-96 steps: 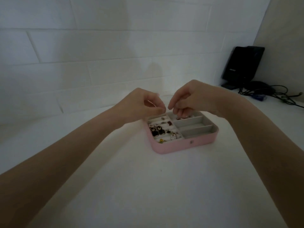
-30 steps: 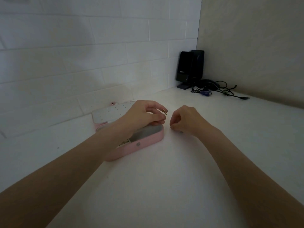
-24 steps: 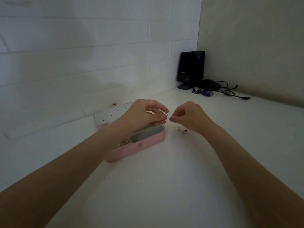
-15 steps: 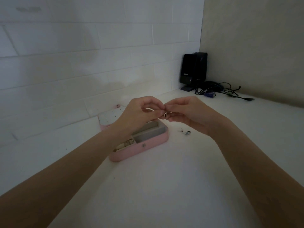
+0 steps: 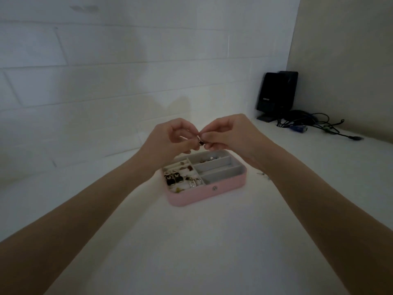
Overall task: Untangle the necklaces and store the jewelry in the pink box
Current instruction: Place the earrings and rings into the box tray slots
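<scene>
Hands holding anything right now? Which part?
Both hands, left and right, pinch one small dark jewelry piece between their fingertips, above the pink box. Too small to tell which part.

Hands (image 5: pixel 201 137) meet above box (image 5: pixel 207 191); speaker (image 5: pixel 276 94) far right.

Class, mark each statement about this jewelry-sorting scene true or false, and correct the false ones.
1. Both hands pinch a small jewelry piece above the pink box. True.
2. The pink box is closed. False: it lies open, compartments showing.
3. The left hand rests flat on the table. False: it is raised, pinching the piece together with the right hand.
4. A black speaker stands in the far right corner, with cables beside it. True.
</scene>
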Demonstrator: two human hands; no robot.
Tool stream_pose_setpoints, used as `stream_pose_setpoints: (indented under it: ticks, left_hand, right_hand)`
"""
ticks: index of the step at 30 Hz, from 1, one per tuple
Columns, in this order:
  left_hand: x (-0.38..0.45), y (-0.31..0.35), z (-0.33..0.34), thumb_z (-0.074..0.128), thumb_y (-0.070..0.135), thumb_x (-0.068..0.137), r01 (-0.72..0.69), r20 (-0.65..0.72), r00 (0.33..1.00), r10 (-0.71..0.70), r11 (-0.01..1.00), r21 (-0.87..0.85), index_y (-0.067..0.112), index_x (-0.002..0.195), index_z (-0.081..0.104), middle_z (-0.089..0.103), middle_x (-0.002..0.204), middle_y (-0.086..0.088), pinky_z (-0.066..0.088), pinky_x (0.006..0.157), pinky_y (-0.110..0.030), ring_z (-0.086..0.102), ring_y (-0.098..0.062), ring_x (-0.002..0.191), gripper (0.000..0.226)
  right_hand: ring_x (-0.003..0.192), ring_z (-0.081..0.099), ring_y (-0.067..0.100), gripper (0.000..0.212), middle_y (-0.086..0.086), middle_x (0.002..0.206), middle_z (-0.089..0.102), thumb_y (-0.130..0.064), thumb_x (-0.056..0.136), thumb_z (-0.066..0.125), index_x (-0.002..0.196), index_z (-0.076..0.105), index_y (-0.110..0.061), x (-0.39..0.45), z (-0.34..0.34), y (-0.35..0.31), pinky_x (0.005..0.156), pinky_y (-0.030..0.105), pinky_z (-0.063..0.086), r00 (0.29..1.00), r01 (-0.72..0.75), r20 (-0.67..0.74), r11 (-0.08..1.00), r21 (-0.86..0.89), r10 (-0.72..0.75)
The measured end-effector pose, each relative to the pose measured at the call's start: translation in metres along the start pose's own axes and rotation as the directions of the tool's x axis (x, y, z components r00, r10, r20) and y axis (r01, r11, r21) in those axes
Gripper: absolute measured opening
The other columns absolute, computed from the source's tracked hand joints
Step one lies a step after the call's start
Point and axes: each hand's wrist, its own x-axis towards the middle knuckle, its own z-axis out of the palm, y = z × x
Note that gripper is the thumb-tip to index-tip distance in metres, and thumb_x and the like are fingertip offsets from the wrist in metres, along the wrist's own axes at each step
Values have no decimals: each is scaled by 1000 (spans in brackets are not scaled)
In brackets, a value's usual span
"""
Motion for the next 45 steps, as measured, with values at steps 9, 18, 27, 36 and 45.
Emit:
stream_pose_setpoints:
  ticks: [9, 18, 27, 36, 45]
  left_hand:
    - [-9, -26, -13, 72, 3, 75, -79, -50, 994, 96, 959, 274, 25, 74, 58, 67, 61, 13, 51, 67, -23, 63, -6, 62, 26]
    - [-14, -32, -18, 73, 8, 76, -97, 46, 995, 86, 918, 385, 21, 75, 63, 66, 73, 11, 44, 67, -7, 60, 4, 68, 16]
    - [-15, -32, -26, 75, 19, 75, -147, 164, 984, 71, 841, 521, 26, 79, 74, 57, 69, 12, 37, 62, -10, 51, -3, 69, 8]
    - [-12, -33, -24, 75, 26, 74, -84, 178, 984, -28, 802, 591, 28, 77, 73, 53, 63, 17, 33, 62, -12, 46, 1, 64, 4]
    - [-11, -30, -22, 74, 25, 73, -47, 184, 981, -65, 837, 545, 37, 66, 66, 55, 57, 29, 38, 62, -21, 47, -5, 63, 16]
  right_hand:
    - [68, 69, 14, 8, 14, 78, 71, 2, 80, 66, 86, 69, 4, 11, 13, -1, 68, 19, 56, 973, -133, 178, 987, -85, 146]
    - [64, 68, 12, 9, 13, 75, 72, 3, 76, 69, 84, 71, 1, 16, 16, -4, 65, 16, 56, 926, -206, 246, 929, -307, 287]
    - [47, 58, -1, 4, -3, 53, 65, -2, 76, 72, 80, 74, -4, 19, 26, -9, 48, 10, 45, 897, -130, 258, 772, -623, 359]
    - [44, 56, 0, 9, -1, 55, 65, -1, 72, 75, 78, 73, -7, 20, 29, -4, 46, 9, 42, 911, -55, 270, 742, -668, 311]
    - [47, 52, -2, 12, -7, 57, 64, -13, 69, 78, 67, 72, -23, 23, 33, -3, 54, 13, 42, 928, 10, 260, 677, -736, 268]
